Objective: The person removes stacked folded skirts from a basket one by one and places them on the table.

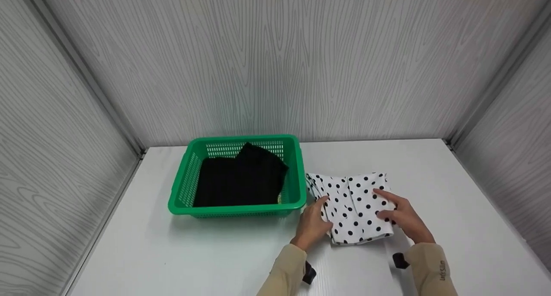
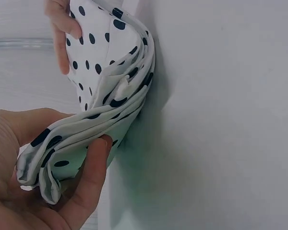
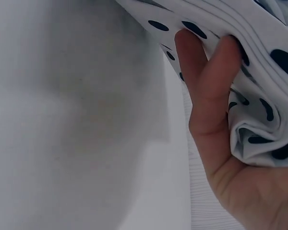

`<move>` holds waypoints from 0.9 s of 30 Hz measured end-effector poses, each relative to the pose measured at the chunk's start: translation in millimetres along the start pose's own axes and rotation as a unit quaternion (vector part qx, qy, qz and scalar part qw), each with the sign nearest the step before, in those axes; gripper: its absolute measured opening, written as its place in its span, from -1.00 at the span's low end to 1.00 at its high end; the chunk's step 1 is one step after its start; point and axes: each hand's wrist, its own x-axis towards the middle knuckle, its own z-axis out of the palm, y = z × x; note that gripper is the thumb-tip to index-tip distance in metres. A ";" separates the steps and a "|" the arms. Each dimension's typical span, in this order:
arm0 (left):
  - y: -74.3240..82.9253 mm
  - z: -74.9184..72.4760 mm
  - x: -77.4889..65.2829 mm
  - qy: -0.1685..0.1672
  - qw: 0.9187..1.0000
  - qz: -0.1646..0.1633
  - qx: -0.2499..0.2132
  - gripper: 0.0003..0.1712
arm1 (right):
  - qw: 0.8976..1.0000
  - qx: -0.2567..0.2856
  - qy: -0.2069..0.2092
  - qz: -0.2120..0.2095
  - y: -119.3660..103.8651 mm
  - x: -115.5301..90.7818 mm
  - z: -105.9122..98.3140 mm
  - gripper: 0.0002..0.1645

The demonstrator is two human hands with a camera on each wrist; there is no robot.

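- Polka-dot cloth (image 1: 355,208), folded into a thick stack, lies on the white table (image 1: 430,180) just right of the green basket; the hands cover its near corners.
- Left hand (image 1: 312,225) grips the cloth's left edge, thumb under and fingers (image 2: 93,167) curled round the layers, seen close in the left wrist view.
- Right hand (image 1: 402,216) holds the right edge, fingers (image 3: 206,81) wrapped round the folds; its thumb is hidden.
- Bare tabletop lies open to the right and in front of the cloth.
- Green basket (image 1: 181,188) stands farther left, holding a black garment (image 1: 241,180) whose lower part the near rim hides.
- Grey panel walls (image 1: 275,63) close the table behind and at both sides.
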 end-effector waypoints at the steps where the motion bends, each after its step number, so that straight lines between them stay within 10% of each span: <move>1: -2.2 0.1 0.6 -0.002 1.000 -0.005 -0.005 -0.21 | 1.000 0.000 0.000 0.001 0.5 0.3 -0.4 -0.10; 13: -11.9 -7.7 -0.6 -0.033 0.997 -0.060 -0.018 -0.16 | 0.994 -0.037 0.063 0.077 3.3 2.6 -1.5 -0.25; 20: -1.9 -8.1 -10.9 -0.072 0.991 -0.071 0.088 -0.13 | 0.958 -0.255 0.125 0.028 -1.6 -5.9 8.1 -0.39; 27: 19.6 -11.9 -30.9 -0.165 0.952 0.002 0.256 -0.30 | 0.932 -0.360 0.027 -0.030 -12.0 -37.0 17.0 -0.54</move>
